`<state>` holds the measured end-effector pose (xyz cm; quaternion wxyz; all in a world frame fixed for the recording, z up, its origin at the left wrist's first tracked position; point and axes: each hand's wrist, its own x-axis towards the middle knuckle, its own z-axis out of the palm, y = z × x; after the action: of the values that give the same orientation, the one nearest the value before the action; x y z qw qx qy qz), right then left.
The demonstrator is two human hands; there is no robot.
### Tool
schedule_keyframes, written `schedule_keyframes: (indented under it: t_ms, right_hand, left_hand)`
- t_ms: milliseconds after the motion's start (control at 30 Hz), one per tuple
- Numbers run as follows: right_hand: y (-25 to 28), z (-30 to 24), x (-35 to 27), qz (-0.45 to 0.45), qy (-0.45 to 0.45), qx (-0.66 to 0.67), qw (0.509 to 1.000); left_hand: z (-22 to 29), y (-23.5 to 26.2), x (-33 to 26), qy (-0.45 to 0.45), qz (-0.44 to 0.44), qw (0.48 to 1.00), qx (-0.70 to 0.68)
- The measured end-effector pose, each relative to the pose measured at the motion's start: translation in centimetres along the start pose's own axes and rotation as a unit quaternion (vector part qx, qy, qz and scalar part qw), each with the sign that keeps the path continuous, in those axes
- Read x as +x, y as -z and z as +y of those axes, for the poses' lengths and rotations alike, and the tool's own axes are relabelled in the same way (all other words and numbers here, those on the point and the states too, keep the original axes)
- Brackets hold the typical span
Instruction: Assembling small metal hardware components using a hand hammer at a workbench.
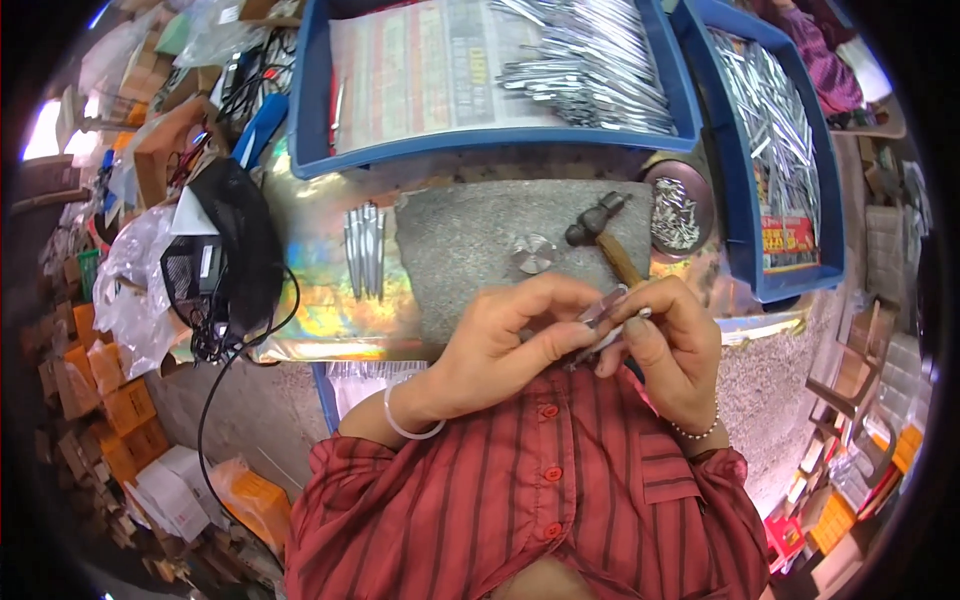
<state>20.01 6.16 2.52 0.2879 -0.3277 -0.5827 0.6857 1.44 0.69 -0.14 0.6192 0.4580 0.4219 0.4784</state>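
My left hand [520, 335] and my right hand [672, 345] meet over the near edge of a grey stone slab [450, 240], close to my chest. Both are closed on a slim silver metal piece [608, 300], pinched between thumbs and fingers. Its exact kind is partly hidden by the fingers. Just beyond the hands lies a hammer [600, 218] with a wooden handle. A shiny round metal disc [535, 254] rests on the slab to its left. Several slender silver metal rods [365, 250] lie side by side left of the slab.
A round dish [708, 215] of small metal parts stands right of the slab. Behind is a large blue tray [440, 140] with silver rods on paper; another blue tray [742, 250] stands at the right. A black mesh object [245, 240] with cables occupies the table's left end.
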Motion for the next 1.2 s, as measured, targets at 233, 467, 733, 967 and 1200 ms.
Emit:
schedule_keyframes:
  t_ms: [233, 467, 733, 967, 1200]
  right_hand:
    - [-1.7, -0.5, 1.6, 0.010, 0.058, -0.059, 0.997]
    - [-2.3, -0.4, 2.1, 0.061, 0.054, -0.039, 0.996]
    - [-2.2, -0.2, 2.4, 0.070, 0.117, -0.104, 0.985]
    - [-2.4, -0.1, 2.3, 0.090, 0.107, -0.085, 0.987]
    - [-2.1, 0.1, 2.6, 0.057, 0.102, -0.134, 0.984]
  left_hand:
    - [0.0, 0.5, -0.9, -0.010, 0.029, 0.996, -0.083]
    - [0.2, 1.1, -0.5, -0.016, 0.009, 0.999, -0.048]
    - [0.5, 1.3, -0.5, -0.015, -0.002, 1.000, 0.006]
    - [0.9, 1.3, -0.3, -0.033, 0.009, 0.999, 0.036]
    - [1.2, 1.3, -0.2, -0.037, 0.005, 0.988, 0.150]
